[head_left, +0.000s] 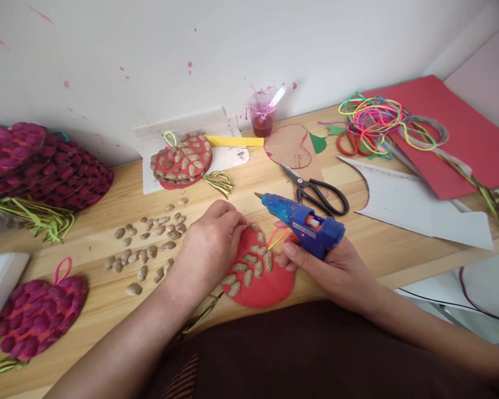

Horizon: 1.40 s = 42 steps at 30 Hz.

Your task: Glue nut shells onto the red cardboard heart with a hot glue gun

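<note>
A red heart-shaped card [270, 282] lies at the table's near edge, partly covered with glued peanut shells [249, 270]. My left hand [210, 246] rests on its upper left part, fingers curled and pressing down on a shell. My right hand [336, 266] grips a blue hot glue gun [303, 221] just right of the card, its nozzle pointing left and up, clear of the card. A yellow-orange cord loop [276, 238] sticks out from the card's top.
Loose peanut shells [145, 249] lie left of my hand. Behind are a shell-covered red heart [183, 160], black scissors [316, 191], a cup of red liquid [263, 113], coloured cords [370, 122], red card [461, 133], white cardboard [416, 205]. Painted magenta hearts [37, 316] sit left.
</note>
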Each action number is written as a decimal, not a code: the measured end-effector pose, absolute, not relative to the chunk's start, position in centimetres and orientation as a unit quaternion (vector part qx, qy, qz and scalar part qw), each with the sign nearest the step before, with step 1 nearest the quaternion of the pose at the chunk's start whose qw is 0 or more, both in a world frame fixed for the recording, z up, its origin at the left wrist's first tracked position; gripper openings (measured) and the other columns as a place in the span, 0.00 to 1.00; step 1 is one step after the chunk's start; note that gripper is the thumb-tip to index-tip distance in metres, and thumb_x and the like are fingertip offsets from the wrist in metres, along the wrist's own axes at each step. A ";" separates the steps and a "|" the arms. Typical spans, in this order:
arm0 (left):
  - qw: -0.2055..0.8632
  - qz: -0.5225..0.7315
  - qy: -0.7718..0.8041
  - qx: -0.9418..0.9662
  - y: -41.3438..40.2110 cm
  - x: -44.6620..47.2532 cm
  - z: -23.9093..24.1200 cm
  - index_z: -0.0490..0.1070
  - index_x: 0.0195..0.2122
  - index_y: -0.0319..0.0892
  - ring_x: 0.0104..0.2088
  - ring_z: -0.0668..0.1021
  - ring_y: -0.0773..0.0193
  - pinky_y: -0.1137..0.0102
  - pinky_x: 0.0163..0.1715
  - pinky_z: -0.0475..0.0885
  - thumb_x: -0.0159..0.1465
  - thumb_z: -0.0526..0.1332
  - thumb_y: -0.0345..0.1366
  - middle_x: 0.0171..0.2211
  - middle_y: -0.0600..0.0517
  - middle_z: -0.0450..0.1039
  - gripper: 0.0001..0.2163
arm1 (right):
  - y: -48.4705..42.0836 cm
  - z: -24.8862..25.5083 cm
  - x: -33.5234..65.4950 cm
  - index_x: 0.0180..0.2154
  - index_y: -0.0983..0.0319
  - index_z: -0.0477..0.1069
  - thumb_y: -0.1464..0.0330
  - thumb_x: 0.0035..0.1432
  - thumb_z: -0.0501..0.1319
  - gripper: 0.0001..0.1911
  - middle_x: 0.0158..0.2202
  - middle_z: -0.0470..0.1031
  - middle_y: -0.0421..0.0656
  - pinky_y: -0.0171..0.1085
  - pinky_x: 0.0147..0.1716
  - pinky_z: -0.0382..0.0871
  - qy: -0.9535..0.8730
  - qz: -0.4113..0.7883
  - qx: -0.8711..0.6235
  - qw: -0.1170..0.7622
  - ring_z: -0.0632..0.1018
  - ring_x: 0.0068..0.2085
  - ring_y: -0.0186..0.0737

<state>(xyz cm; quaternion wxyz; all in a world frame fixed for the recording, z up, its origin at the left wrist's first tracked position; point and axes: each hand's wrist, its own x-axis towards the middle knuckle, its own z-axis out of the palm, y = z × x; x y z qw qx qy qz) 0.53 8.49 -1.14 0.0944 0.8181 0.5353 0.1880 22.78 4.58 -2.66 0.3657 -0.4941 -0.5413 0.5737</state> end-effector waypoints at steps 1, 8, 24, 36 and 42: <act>0.094 0.188 0.536 0.818 8.5 0.5 -1.2 0.77 0.33 0.40 0.35 0.78 0.62 0.69 0.36 0.73 0.65 0.61 0.27 0.38 0.49 0.76 0.06 | 4.6 -2.7 22.8 0.35 0.61 0.75 0.59 0.65 0.64 0.11 0.31 0.80 0.42 0.37 0.33 0.76 -0.543 0.572 -0.494 0.366 0.79 0.31 0.38; 0.094 0.179 0.541 0.816 8.5 0.6 -1.1 0.77 0.33 0.40 0.35 0.78 0.62 0.69 0.35 0.72 0.66 0.61 0.28 0.38 0.50 0.76 0.06 | 4.6 -2.8 22.9 0.36 0.59 0.75 0.60 0.65 0.64 0.10 0.32 0.81 0.42 0.37 0.35 0.76 -0.553 0.563 -0.498 0.358 0.80 0.33 0.38; 0.168 0.227 0.554 0.784 8.5 0.1 -0.7 0.77 0.38 0.41 0.38 0.79 0.64 0.70 0.42 0.75 0.62 0.61 0.24 0.39 0.51 0.76 0.08 | 4.5 -2.9 22.9 0.37 0.58 0.75 0.58 0.63 0.66 0.10 0.32 0.79 0.41 0.40 0.37 0.78 -0.525 0.582 -0.509 0.356 0.81 0.34 0.42; 0.150 0.212 0.561 0.786 8.5 0.4 -1.1 0.80 0.35 0.44 0.36 0.79 0.65 0.71 0.37 0.74 0.65 0.60 0.29 0.38 0.51 0.77 0.08 | 4.5 -2.6 22.7 0.43 0.55 0.77 0.57 0.62 0.66 0.12 0.34 0.80 0.43 0.44 0.36 0.80 -0.529 0.563 -0.522 0.361 0.81 0.35 0.46; 0.126 0.205 0.560 0.792 8.3 0.5 -1.4 0.79 0.35 0.44 0.35 0.79 0.64 0.71 0.36 0.74 0.66 0.60 0.29 0.38 0.51 0.77 0.08 | 4.6 -2.5 22.7 0.44 0.57 0.76 0.58 0.62 0.66 0.12 0.35 0.80 0.43 0.44 0.37 0.80 -0.526 0.570 -0.518 0.361 0.81 0.35 0.45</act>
